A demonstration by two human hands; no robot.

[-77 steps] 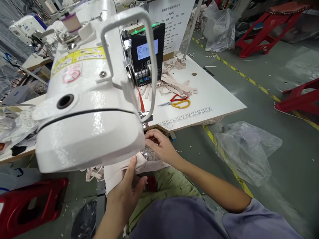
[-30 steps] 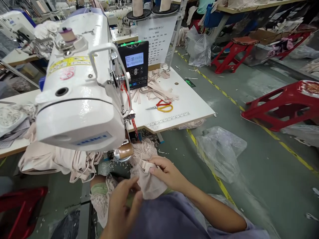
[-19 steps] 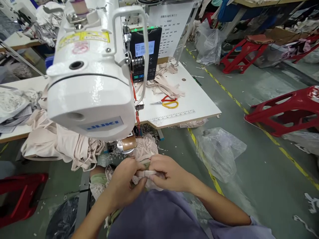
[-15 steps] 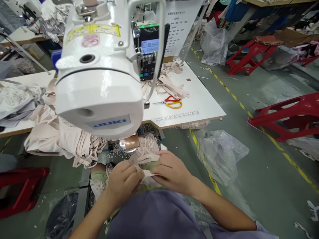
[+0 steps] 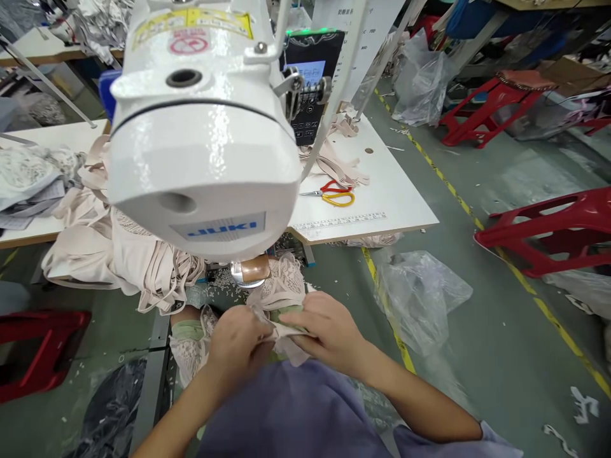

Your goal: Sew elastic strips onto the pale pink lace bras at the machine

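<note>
Both hands meet over my lap, just below the head of a white sewing machine [image 5: 200, 146]. My left hand [image 5: 236, 346] is closed, pinching the edge of a beige lace garment piece [image 5: 281, 292]. My right hand [image 5: 327, 331] is closed on the same piece, its fingers pressing a narrow beige strap flat against the fabric. The lace hangs down from under the machine head onto my knees. Part of the garment is hidden under my hands.
A heap of beige garments [image 5: 114, 254] hangs off the white table [image 5: 396, 191] at left. Red-and-yellow scissors [image 5: 334, 194], loose beige straps [image 5: 334, 162] and a control panel [image 5: 310, 89] are on it. Clear plastic bag [image 5: 420, 296] and red stools [image 5: 548, 229] stand on the floor.
The hands came down from under the machine head to my lap with the lace piece. Both now pinch it close together. The view tilted nearer to the machine.
</note>
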